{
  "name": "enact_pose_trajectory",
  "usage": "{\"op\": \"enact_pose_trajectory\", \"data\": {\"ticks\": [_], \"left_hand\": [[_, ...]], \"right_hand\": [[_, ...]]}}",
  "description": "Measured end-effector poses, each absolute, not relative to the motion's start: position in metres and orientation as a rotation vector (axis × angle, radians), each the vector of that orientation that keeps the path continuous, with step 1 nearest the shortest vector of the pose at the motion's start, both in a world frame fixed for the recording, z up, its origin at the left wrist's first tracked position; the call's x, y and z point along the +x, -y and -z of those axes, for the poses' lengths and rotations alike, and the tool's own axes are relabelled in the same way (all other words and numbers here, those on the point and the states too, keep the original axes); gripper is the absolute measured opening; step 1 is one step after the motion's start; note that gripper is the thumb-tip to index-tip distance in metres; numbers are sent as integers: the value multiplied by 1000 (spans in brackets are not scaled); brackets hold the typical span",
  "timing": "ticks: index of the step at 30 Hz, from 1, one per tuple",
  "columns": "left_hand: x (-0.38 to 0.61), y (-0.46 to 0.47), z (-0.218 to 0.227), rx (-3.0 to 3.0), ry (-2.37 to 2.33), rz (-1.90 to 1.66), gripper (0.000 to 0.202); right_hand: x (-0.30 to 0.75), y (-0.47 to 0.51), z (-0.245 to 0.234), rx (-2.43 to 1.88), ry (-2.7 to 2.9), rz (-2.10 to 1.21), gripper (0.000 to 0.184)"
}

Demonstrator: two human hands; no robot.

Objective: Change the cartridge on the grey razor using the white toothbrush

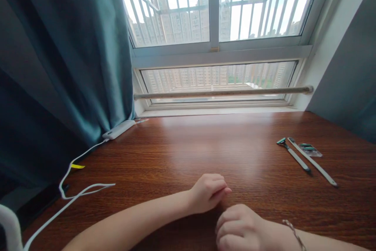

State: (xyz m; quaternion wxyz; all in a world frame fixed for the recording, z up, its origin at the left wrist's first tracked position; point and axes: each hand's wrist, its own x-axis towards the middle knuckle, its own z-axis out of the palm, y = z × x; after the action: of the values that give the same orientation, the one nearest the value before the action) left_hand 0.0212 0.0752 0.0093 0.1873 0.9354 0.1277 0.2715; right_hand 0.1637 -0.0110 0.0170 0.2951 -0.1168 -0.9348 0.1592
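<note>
On the brown wooden tabletop (pixel 182 153), near its front middle, my left hand (pixel 208 192) rests with its fingers curled in and pressed together. Close by on the right, a little nearer to me, lies my right hand (pixel 239 227), folded into a loose fist, with a thin bracelet (pixel 294 234) round its wrist. No object shows in either hand. Farther to the right are a razor (pixel 295 157) with a grey handle and teal head, a long pale toothbrush (pixel 313 161), and a clear pack of razor cartridges (pixel 310 149).
A white power strip or adapter (pixel 119 129) sits at the table's far left edge. Its white cable (pixel 85 150) loops along the left side, with a yellow tag (pixel 78 167) beside it. A blue curtain (pixel 96 55) hangs left; a barred window (pixel 217 43) stands behind.
</note>
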Motion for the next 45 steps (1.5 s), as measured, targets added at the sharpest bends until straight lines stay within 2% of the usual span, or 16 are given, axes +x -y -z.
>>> {"op": "enact_pose_trajectory", "data": {"ticks": [2, 4, 7, 9, 16, 30, 45], "left_hand": [[15, -76, -11, 2531, -286, -914, 30], [12, -70, -16, 2533, -114, -952, 37], [12, -58, -19, 2751, 168, -751, 48], [15, -54, -17, 2888, 261, -545, 46], [17, -54, -15, 2900, 140, -339, 41], [15, -56, -13, 2933, 83, -292, 42], [18, -56, -7, 2924, 64, -386, 40]], "right_hand": [[172, -4, -13, -484, 2388, -391, 22], [177, -8, -14, -631, 2408, -471, 16], [179, -2, -14, -761, 2537, -548, 40], [180, 3, -10, -836, 2563, -549, 43], [185, 3, -9, -929, 2748, -784, 57], [180, 3, -5, -1058, 2733, -871, 69], [179, 0, -10, -935, 2736, -833, 61]]}}
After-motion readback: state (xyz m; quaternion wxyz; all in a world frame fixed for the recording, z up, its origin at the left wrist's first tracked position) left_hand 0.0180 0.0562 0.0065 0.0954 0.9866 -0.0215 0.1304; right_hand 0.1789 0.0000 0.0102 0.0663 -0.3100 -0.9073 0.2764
